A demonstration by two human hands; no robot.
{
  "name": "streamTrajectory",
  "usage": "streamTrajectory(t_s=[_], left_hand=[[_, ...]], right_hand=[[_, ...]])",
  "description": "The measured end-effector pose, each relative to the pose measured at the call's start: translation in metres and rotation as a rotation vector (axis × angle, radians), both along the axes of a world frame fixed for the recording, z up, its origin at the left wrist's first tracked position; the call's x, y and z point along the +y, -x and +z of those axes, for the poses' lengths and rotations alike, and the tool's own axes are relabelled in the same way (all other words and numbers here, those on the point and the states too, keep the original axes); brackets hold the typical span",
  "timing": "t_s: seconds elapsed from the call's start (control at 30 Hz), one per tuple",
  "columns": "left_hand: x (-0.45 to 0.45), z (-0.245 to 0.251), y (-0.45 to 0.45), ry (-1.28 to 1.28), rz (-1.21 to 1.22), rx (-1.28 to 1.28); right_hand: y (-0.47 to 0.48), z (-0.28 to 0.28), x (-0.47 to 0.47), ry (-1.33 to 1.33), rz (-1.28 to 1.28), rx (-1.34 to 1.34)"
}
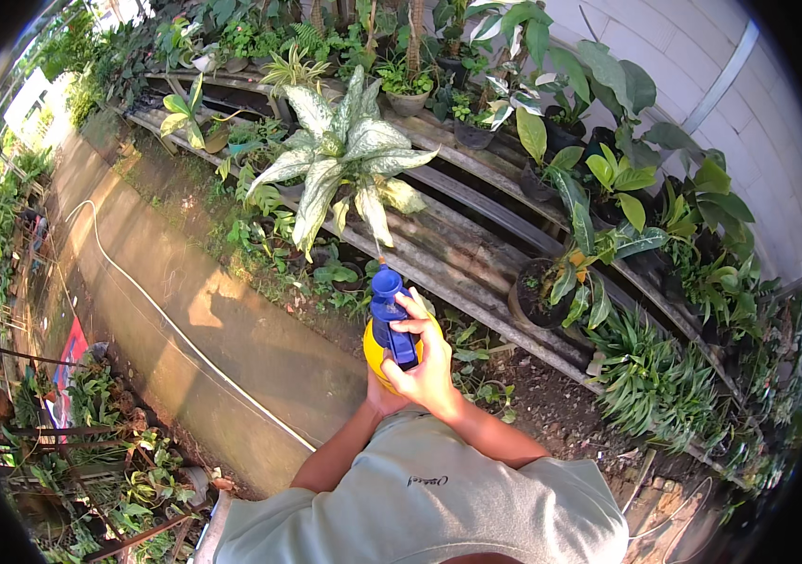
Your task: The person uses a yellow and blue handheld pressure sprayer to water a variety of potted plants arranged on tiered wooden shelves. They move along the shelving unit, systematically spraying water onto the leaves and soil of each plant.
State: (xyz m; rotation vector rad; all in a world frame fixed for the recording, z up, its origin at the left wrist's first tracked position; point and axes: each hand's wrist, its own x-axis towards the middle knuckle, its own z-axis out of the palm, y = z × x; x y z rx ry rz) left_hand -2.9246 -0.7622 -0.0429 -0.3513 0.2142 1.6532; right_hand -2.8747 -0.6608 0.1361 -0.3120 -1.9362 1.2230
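Observation:
A pump pressure sprayer (pixel 385 310) with a yellow tank and a blue top is held in front of my body. My right hand (pixel 430 363) wraps around its blue handle, fingers over the top. Beneath the yellow tank, my left hand (pixel 385 396) supports it, partly hidden by the tank and the right wrist. The sprayer's orange nozzle tip (pixel 382 260) points away from me at a dieffenbachia (pixel 344 151) with pale, speckled leaves. A thin pale streak shows between the nozzle and the lowest leaves. The plant's pot is mostly hidden by foliage.
Corrugated bench shelves (pixel 443 247) carry potted plants, including a black pot (pixel 540 292) near the front edge. Behind them rises a pale block wall (pixel 760 120). A white hose (pixel 182 331) lies along the concrete path (pixel 260 352) at left. Grassy plants (pixel 644 381) grow at right.

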Motion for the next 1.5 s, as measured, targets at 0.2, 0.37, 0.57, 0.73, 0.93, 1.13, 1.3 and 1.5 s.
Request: streamTrajectory(t_s=[0.2, 0.37, 0.57, 0.73, 0.93, 1.13, 1.3, 1.5], left_hand=[[-0.002, 0.006, 0.006, -0.024, 0.013, -0.008], [-0.006, 0.007, 0.009, -0.048, 0.009, -0.032], [-0.019, 0.012, 0.004, -0.12, -0.007, -0.134], [-0.039, -0.019, 0.0, -0.002, -0.07, -0.033], [-0.049, -0.028, -0.001, 0.0, -0.074, -0.049], [-0.053, -0.021, 0.004, -0.009, -0.106, -0.052], [-0.059, -0.025, 0.006, -0.046, -0.122, -0.099], [-0.063, -0.031, 0.008, 0.113, -0.108, -0.052]], right_hand=[[0.007, -0.009, 0.002, -0.072, -0.016, 0.018], [0.015, -0.011, -0.002, -0.069, -0.003, 0.017], [0.034, -0.018, -0.009, 0.076, 0.02, -0.031], [0.038, -0.025, -0.011, 0.134, 0.018, -0.122], [0.041, -0.028, -0.019, 0.125, 0.006, -0.129], [0.043, -0.028, -0.023, 0.153, -0.003, -0.139], [0.043, -0.031, -0.027, 0.173, -0.008, -0.155], [0.043, -0.033, -0.031, 0.155, 0.013, -0.126]])
